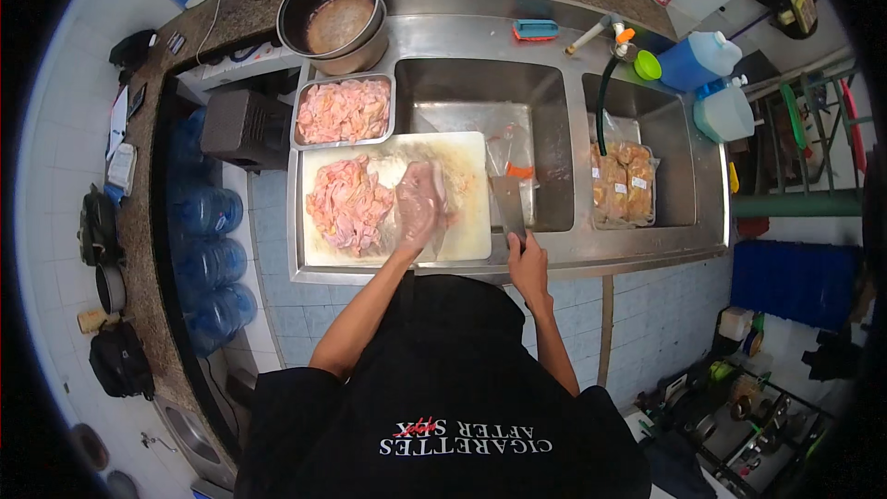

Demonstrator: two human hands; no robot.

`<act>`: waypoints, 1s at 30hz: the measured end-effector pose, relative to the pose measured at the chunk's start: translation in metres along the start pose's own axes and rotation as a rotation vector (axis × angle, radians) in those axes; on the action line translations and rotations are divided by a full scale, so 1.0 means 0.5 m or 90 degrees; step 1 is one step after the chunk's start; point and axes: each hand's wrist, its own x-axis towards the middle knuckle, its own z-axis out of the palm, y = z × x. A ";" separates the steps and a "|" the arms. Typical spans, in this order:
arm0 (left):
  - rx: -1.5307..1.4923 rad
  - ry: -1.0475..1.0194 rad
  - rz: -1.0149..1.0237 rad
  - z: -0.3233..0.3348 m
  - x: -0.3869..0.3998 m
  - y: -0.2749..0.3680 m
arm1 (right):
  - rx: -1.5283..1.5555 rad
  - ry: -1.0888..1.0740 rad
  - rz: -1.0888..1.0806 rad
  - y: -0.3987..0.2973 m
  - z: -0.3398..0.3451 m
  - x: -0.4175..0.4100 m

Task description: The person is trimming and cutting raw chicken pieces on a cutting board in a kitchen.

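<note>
My left hand (420, 211), which looks covered by a clear plastic glove, rests on a white cutting board (466, 159), partly over a piece of pale meat; its fingers are hard to make out. Left of it on the board lies a heap of raw, pink chicken pieces (348, 202). In my right hand (528, 260) is a wide-bladed knife (511, 208), held by the handle just right of the board, its blade pointing away from me over the sink's edge. Behind the board stands a metal tray (393, 111) full of raw chicken pieces (344, 109).
Bags of breaded-looking food (624, 184) lie in the right sink basin (675, 152) under a hose (604, 104). Stacked pots (339, 17) stand behind the tray. A scrub brush (535, 30) and liquid jugs (696, 59) sit along the sink's rim.
</note>
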 end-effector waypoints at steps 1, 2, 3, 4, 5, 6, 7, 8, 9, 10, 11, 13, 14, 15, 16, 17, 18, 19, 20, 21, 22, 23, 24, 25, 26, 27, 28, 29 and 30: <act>-0.136 0.077 -0.107 0.011 -0.002 0.005 | 0.000 0.010 -0.016 -0.004 -0.001 0.004; -0.133 0.071 -0.108 -0.005 0.023 -0.037 | 0.000 0.020 -0.033 -0.009 -0.002 0.006; 0.211 0.139 0.127 -0.050 0.066 -0.117 | 0.000 0.019 -0.034 -0.023 -0.004 0.005; 0.554 0.196 0.363 -0.085 0.099 -0.174 | -0.009 0.004 -0.018 -0.033 -0.007 0.008; 0.554 0.188 0.365 -0.108 0.108 -0.195 | -0.016 -0.007 0.001 -0.035 -0.008 0.010; 0.440 0.127 0.242 -0.133 0.104 -0.211 | -0.014 -0.003 0.003 -0.033 -0.007 0.010; 0.325 0.068 0.119 -0.152 0.095 -0.216 | -0.032 -0.011 0.019 -0.029 -0.006 0.007; 0.389 0.101 0.211 -0.165 0.088 -0.221 | -0.051 -0.021 0.034 -0.026 -0.005 0.006; 0.390 0.096 0.210 -0.159 0.084 -0.205 | -0.050 -0.019 0.039 -0.014 -0.001 0.000; 0.458 0.081 0.250 -0.150 0.077 -0.176 | -0.026 -0.002 0.013 0.002 0.004 -0.004; 0.524 0.066 0.289 -0.137 0.073 -0.149 | -0.002 0.014 -0.013 0.017 0.009 -0.009; 0.569 0.024 0.358 -0.120 0.103 -0.123 | -0.024 -0.003 -0.007 0.020 0.018 -0.014; 0.612 -0.024 0.426 -0.109 0.121 -0.114 | -0.047 -0.017 0.001 0.022 0.020 -0.015; 0.611 -0.019 0.424 -0.098 0.142 -0.114 | -0.049 -0.020 -0.002 0.022 0.022 -0.014; 0.690 -0.142 0.415 -0.087 0.163 -0.118 | -0.034 -0.028 -0.009 0.019 0.026 -0.015; 0.765 -0.268 0.402 -0.079 0.173 -0.124 | -0.018 -0.036 -0.017 0.016 0.030 -0.016; 0.921 -0.294 0.406 -0.054 0.161 -0.110 | -0.021 -0.035 -0.012 0.017 0.031 -0.019; 0.921 -0.294 0.406 -0.050 0.144 -0.108 | -0.022 -0.033 -0.003 0.010 0.033 -0.019; 0.777 -0.239 0.380 -0.050 0.112 -0.109 | -0.022 -0.031 0.008 0.007 0.031 -0.017; 0.636 -0.188 0.353 -0.055 0.085 -0.111 | -0.018 -0.028 0.009 0.006 0.033 -0.013; 0.638 -0.195 0.353 -0.059 0.064 -0.119 | -0.042 -0.036 0.029 0.008 0.037 -0.010; 0.605 -0.250 0.434 -0.062 0.044 -0.126 | -0.065 -0.045 0.049 0.010 0.042 -0.006; 0.569 -0.301 0.515 -0.062 0.039 -0.129 | -0.061 -0.043 0.052 0.010 0.048 0.003; 0.571 -0.304 0.516 -0.065 0.052 -0.157 | -0.117 -0.089 0.056 0.008 0.053 0.015; 0.475 -0.268 0.303 -0.069 0.072 -0.210 | -0.174 -0.135 0.061 0.008 0.056 0.026; 0.374 -0.229 0.092 -0.063 0.074 -0.219 | -0.172 -0.132 0.066 0.011 0.062 0.034; 0.375 -0.234 0.091 -0.067 0.083 -0.222 | -0.183 -0.098 0.068 0.012 0.069 0.044; 0.633 -0.252 0.370 -0.073 0.103 -0.220 | -0.194 -0.063 0.069 0.013 0.072 0.050; 0.880 -0.256 0.659 -0.070 0.120 -0.212 | -0.194 -0.062 0.073 0.016 0.072 0.057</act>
